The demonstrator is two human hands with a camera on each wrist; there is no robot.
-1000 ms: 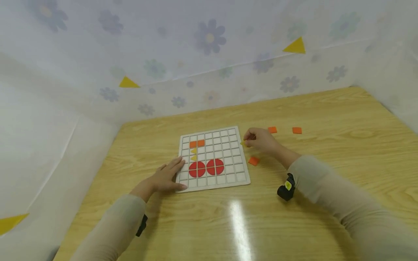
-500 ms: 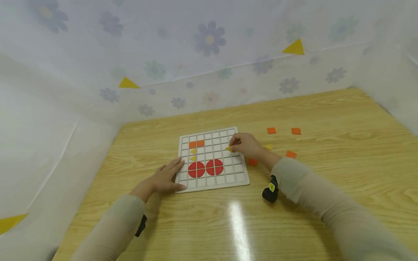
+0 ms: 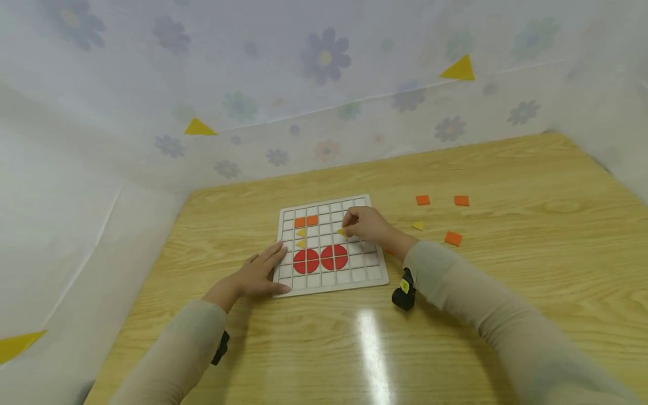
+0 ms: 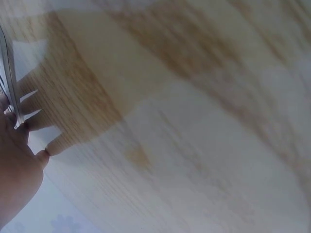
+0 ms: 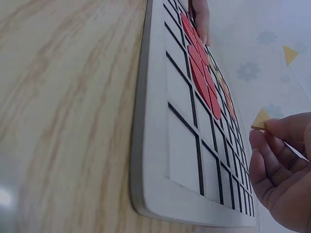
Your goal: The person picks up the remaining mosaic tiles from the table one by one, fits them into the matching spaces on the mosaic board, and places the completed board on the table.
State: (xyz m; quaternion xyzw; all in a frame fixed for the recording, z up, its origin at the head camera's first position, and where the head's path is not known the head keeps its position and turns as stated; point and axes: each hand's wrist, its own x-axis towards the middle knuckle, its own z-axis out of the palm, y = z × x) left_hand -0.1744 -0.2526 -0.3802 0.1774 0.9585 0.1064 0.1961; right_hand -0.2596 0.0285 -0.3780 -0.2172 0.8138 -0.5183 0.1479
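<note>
A white grid board lies on the wooden table, bearing two red circles made of quarter pieces, two orange squares and two small yellow triangles in its left half. My left hand rests with spread fingers on the board's left edge; in the left wrist view its fingers reach that edge. Over the board's right half, my right hand pinches a yellow triangle between thumb and fingertips, as the right wrist view shows. Its tip points left, above the cells.
Right of the board lie orange squares, one mostly hidden under the right wrist, and another yellow triangle. A white flowered cloth with yellow triangles on it rises behind the table.
My right hand has carried the yellow triangle leftward from beside the board to over its right half. The left hand has stayed at the left edge.
</note>
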